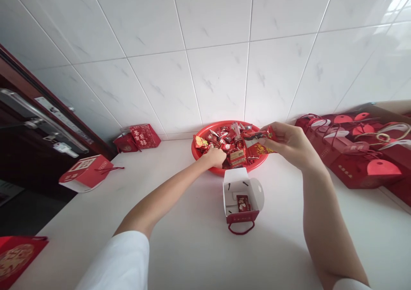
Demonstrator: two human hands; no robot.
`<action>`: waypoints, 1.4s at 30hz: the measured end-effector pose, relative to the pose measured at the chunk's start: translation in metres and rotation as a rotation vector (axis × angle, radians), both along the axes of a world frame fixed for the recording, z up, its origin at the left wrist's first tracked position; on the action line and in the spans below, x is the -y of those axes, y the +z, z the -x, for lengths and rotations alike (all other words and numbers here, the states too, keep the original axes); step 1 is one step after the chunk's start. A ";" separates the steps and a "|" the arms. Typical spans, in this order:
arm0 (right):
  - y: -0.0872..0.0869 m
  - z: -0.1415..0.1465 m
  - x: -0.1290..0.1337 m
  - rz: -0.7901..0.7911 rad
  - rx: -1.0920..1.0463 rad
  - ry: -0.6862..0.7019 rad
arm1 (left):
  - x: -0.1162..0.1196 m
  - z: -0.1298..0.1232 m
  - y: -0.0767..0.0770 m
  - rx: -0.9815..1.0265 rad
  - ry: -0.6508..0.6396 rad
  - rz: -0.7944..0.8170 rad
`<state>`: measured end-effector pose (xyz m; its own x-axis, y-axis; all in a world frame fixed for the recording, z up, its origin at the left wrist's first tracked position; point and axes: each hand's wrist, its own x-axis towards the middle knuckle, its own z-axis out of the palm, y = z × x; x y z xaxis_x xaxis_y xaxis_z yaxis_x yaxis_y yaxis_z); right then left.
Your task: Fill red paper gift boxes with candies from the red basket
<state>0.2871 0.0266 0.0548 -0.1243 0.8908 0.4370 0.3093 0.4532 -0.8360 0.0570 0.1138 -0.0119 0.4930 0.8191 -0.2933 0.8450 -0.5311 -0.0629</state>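
My left hand (215, 156) reaches into a round red plastic basket (195, 155), its fingers closed among the wrapped sweets (226, 136). Whatever those fingertips grip is hidden. Over the basket's right side, my right hand (290, 146) pinches a red snack packet (258, 146) with gold print and a pale patch. A small gift box (242, 217), red outside and white inside, stands with its flaps up just in front of the basket. Inside it lies a dark red wrapped packet (243, 203), and a red cord handle (241, 232) droops at its front.
Several red gift boxes (349, 155) with cords crowd the right side. More red boxes stand at the left: one by the wall (145, 136), one near the door (88, 170), and one at the lower left corner (22, 255). A tiled wall (218, 80) bounds the white tabletop (180, 243).
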 end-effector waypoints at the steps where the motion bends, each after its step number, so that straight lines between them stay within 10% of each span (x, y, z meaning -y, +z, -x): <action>1: 0.000 0.000 0.000 -0.003 0.000 -0.001 | -0.002 0.003 0.000 0.029 0.005 0.006; 18: -0.001 -0.004 -0.003 -0.017 -0.033 -0.017 | -0.011 0.023 -0.002 0.952 0.140 -0.015; 34: 0.004 0.006 0.000 0.187 -0.236 0.325 | 0.051 0.017 0.030 1.685 0.126 0.303; 42: 0.000 0.011 -0.003 0.186 -0.355 0.286 | 0.077 0.001 0.037 1.982 0.196 0.473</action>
<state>0.2759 0.0296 0.0549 -0.2471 0.9097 0.3338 -0.1246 0.3118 -0.9419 0.0557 0.0373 0.0252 0.2717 0.9265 0.2602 -0.3938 -0.1396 0.9085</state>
